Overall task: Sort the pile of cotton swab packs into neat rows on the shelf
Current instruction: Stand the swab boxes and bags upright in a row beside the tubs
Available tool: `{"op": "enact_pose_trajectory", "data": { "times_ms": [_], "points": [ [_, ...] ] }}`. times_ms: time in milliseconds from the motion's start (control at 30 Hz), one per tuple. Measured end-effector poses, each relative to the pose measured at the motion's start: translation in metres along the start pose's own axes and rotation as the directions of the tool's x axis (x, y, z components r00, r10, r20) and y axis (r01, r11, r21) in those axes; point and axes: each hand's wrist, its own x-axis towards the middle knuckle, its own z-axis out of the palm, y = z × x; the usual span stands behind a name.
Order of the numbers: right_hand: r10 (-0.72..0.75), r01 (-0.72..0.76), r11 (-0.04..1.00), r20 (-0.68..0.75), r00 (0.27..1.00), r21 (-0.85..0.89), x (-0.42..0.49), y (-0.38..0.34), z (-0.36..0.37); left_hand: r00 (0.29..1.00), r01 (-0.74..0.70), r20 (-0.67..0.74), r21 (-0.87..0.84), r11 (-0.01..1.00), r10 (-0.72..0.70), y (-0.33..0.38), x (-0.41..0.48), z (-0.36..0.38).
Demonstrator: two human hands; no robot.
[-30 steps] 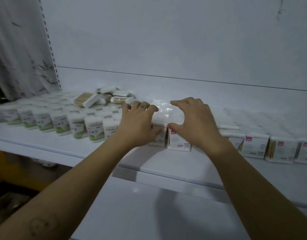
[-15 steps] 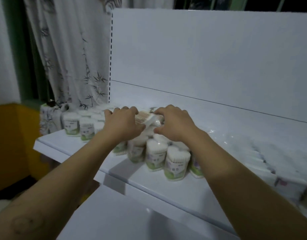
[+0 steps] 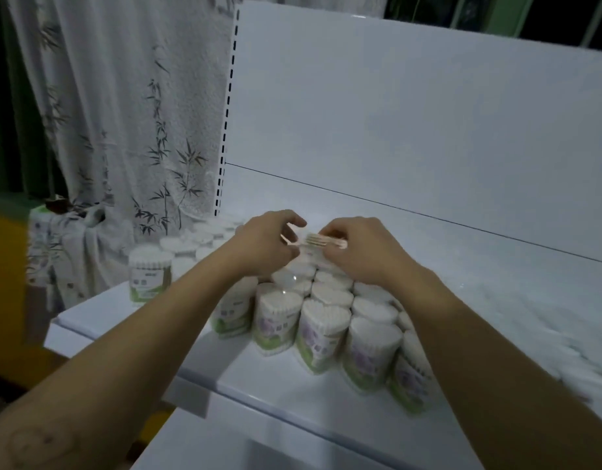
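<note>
- In the lower middle of the frame, the front row of upright tubs (image 3: 321, 334) is standing close to the lip of the shelf (image 3: 129, 320), packed side by side. Both forearms are reaching right over them, so a dipping wrist could be tipping one over the edge.
- Just behind, at the centre of the frame, the swab pack (image 3: 321, 240) is hanging above the tub tops and is not lying in any row yet.
- The left grip (image 3: 264, 247) is pinching the pack's left end with curled fingers, and the right grip (image 3: 359, 254) is curling round its right end. Each is holding only an edge of what looks like slick film, so a slackening pinch is risking a drop onto the tubs and a run of toppling.
- Left of centre, a lone tub (image 3: 150, 278) is standing apart near the shelf's corner, where a swinging left elbow could be pushing it off.
- Towards the right edge, more white packs (image 3: 530, 310) are blurring into a pale mass. Their order cannot be told, so placing there without looking is risking a crooked row.
</note>
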Motion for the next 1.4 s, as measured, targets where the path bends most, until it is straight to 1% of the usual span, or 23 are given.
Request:
{"op": "enact_pose_trajectory", "data": {
  "times_ms": [67, 133, 167, 200, 267, 400, 433, 533, 567, 600, 667, 733, 800, 867, 933, 1033, 1100, 1133, 1167, 1200, 1267, 1333, 1400],
  "points": [
    [0.085, -0.053, 0.976, -0.142, 0.986, 0.211, -0.001, 0.005, -0.013, 0.997, -0.060, -0.061, -0.071, 0.996, 0.055, 0.006, 0.000, -0.001],
    [0.186, -0.096, 0.888, -0.161, 0.969, 0.449, -0.004, 0.007, -0.026, 0.992, -0.107, -0.088, -0.158, 0.982, 0.094, 0.014, 0.000, 0.002],
    [0.217, -0.113, 0.850, -0.146, 0.965, 0.515, -0.006, 0.007, -0.030, 0.989, -0.131, -0.096, -0.183, 0.974, 0.115, 0.018, 0.001, 0.005],
    [0.227, -0.126, 0.832, -0.124, 0.966, 0.540, -0.008, 0.006, -0.034, 0.985, -0.153, -0.109, -0.193, 0.969, 0.133, 0.022, 0.002, 0.008],
    [0.225, -0.140, 0.835, -0.097, 0.969, 0.533, -0.013, 0.005, -0.037, 0.980, -0.167, -0.151, -0.239, 0.957, 0.133, 0.029, 0.002, 0.013],
    [0.209, -0.142, 0.884, -0.104, 0.972, 0.446, -0.031, 0.012, -0.051, 0.980, -0.176, -0.158, -0.406, 0.897, 0.121, 0.044, 0.001, 0.020],
    [0.208, -0.134, 0.879, -0.114, 0.972, 0.458, -0.037, 0.016, -0.056, 0.979, -0.179, -0.166, -0.453, 0.873, 0.114, 0.050, 0.000, 0.023],
    [0.275, -0.138, 0.812, -0.164, 0.947, 0.567, -0.055, 0.031, -0.067, 0.973, -0.166, -0.232, -0.636, 0.754, 0.019, 0.070, -0.004, 0.034],
    [0.313, -0.149, 0.790, -0.182, 0.932, 0.595, -0.061, 0.036, -0.070, 0.975, -0.159, -0.224, -0.658, 0.736, 0.010, 0.079, -0.005, 0.039],
    [0.353, -0.174, 0.772, -0.185, 0.917, 0.611, -0.067, 0.041, -0.072, 0.982, -0.139, -0.188, -0.651, 0.746, 0.018, 0.086, -0.006, 0.046],
    [0.413, -0.217, 0.783, -0.226, 0.882, 0.583, -0.079, 0.054, -0.077, 0.994, -0.102, -0.099, -0.581, 0.808, 0.054, 0.100, -0.006, 0.062],
    [0.450, -0.213, 0.785, -0.301, 0.841, 0.581, -0.095, 0.068, -0.089, 0.997, -0.078, -0.037, -0.523, 0.849, 0.069, 0.118, -0.007, 0.078],
    [0.461, -0.183, 0.774, -0.342, 0.819, 0.606, -0.115, 0.081, -0.104, 0.995, -0.070, 0.031, -0.491, 0.868, 0.098, 0.136, -0.011, 0.094],
    [0.441, -0.172, 0.801, -0.371, 0.817, 0.573, -0.136, 0.095, -0.119, 0.986, -0.080, 0.086, -0.505, 0.859, 0.142, 0.156, -0.018, 0.112],
    [0.421, -0.201, 0.848, -0.393, 0.818, 0.490, -0.157, 0.112, -0.134, 0.979, -0.101, 0.110, -0.461, 0.882, 0.170, 0.174, -0.025, 0.129],
    [0.402, -0.287, 0.904, -0.403, 0.822, 0.317, -0.187, 0.138, -0.154, 0.961, -0.172, 0.178, -0.224, 0.959, 0.214, 0.198, -0.034, 0.156],
    [0.403, -0.367, 0.915, -0.412, 0.817, 0.168, -0.206, 0.156, -0.164, 0.944, -0.223, 0.227, -0.098, 0.970, 0.240, 0.212, -0.043, 0.176],
    [0.403, -0.405, 0.910, -0.416, 0.815, 0.089, -0.215, 0.166, -0.167, 0.938, -0.255, 0.226, -0.062, 0.965, 0.262, 0.218, -0.049, 0.186],
    [0.396, -0.429, 0.903, -0.423, 0.815, 0.019, -0.224, 0.175, -0.169, 0.932, -0.310, 0.193, -0.009, 0.951, 0.306, 0.223, -0.054, 0.196],
    [0.383, -0.439, 0.898, -0.430, 0.818, -0.036, -0.233, 0.184, -0.170, 0.919, -0.380, 0.148, 0.082, 0.921, 0.365, 0.228, -0.060, 0.206],
    [0.345, -0.434, 0.893, -0.439, 0.830, -0.120, -0.248, 0.203, -0.168, 0.875, -0.480, 0.100, 0.321, 0.817, 0.474, 0.235, -0.067, 0.227],
    [0.299, -0.409, 0.888, -0.413, 0.860, -0.209, -0.261, 0.218, -0.160, 0.863, -0.480, 0.126, 0.503, 0.718, 0.489, 0.239, -0.074, 0.246],
    [0.238, -0.355, 0.892, -0.380, 0.894, -0.279, -0.271, 0.229, -0.146, 0.872, -0.448, 0.126, 0.595, 0.667, 0.473, 0.240, -0.080, 0.262]
  ]
}}
